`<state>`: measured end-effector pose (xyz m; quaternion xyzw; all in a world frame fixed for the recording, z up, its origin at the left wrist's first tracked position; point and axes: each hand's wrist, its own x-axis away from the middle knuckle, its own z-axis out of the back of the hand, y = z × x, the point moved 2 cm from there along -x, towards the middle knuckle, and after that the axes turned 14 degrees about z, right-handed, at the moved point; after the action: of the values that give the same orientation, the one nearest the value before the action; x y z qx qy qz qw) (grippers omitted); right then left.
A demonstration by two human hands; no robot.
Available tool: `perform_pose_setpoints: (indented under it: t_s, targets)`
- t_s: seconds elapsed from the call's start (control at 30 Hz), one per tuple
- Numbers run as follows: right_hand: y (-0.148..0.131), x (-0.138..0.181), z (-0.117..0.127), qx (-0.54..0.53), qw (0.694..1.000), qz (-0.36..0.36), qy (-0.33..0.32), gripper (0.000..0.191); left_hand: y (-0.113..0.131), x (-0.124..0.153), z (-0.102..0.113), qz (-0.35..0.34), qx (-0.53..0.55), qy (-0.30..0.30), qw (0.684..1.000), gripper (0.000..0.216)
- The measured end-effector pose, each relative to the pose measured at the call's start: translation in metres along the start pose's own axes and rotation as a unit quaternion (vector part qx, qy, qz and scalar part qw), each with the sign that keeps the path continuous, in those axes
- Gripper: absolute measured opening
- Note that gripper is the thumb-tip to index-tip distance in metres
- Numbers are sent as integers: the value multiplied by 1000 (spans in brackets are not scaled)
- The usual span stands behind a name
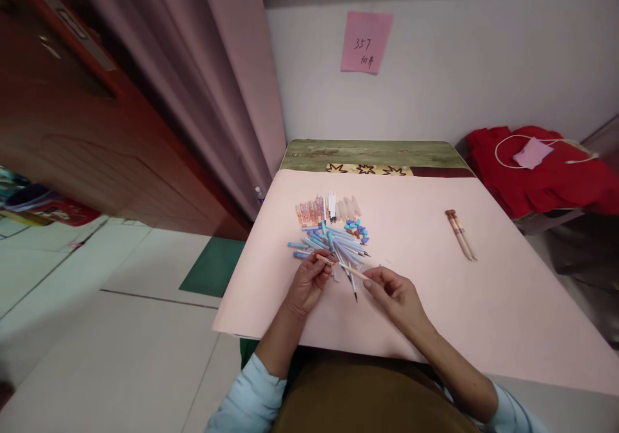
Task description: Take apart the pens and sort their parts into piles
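My left hand pinches a small peach-coloured pen piece between thumb and fingers. My right hand grips a cream pen barrel, its far end close to that piece; whether they touch I cannot tell. Just beyond both hands lies a loose pile of blue pen barrels mixed with dark-tipped refills. Behind the pile are a row of pinkish clear pen parts, a bundle of white refills and some milky pen parts. Small blue and brown toppers sit at its right.
Two pens with brown tops lie on the right of the pink-covered table. A red cloth with a white cable is beyond the right edge. A wooden door and curtain stand on the left; a wall is behind.
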<state>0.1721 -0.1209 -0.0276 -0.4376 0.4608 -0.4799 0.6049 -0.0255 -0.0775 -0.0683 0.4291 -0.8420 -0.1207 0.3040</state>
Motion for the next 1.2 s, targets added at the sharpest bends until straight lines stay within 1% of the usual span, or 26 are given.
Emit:
perform_pose_setpoints:
  t_s: [0.13, 0.37, 0.47, 0.57, 0.67, 0.73, 0.87, 1.07, 1.2]
  targets:
    - [-10, 4, 2, 107, 992, 62, -9, 26, -1, -2, 2, -5, -5, -4, 1000, 26]
    - [-11, 2, -1, 183, 977, 106, -2, 22, -4, -2, 2, -15, -32, 2, 999, 24]
    - [-13, 2, -2, 238, 961, 139, -2, 19, -5, -2, 1, -22, -46, -5, 999, 21]
    - [-19, 1, -6, 277, 945, 173, 16, 18, -5, -2, 1, -28, -42, 2, 999, 21]
    - [-25, -1, -11, 283, 937, 202, 31, 11, -5, -3, 2, -30, -24, 19, 999, 24]
    - [-27, -3, -16, 283, 932, 223, 39, 11, -5, -3, 3, -37, -14, 23, 999, 25]
    - [-25, -7, -24, 281, 925, 247, 62, 10, -6, -5, 6, -60, -6, 4, 998, 30]
    - [-8, -9, -34, 249, 932, 248, 90, 11, -6, -5, 7, -64, 17, 1, 998, 33]
    - [0, -7, -37, 259, 934, 230, 92, 15, -5, -3, 6, -57, 30, 4, 998, 34]
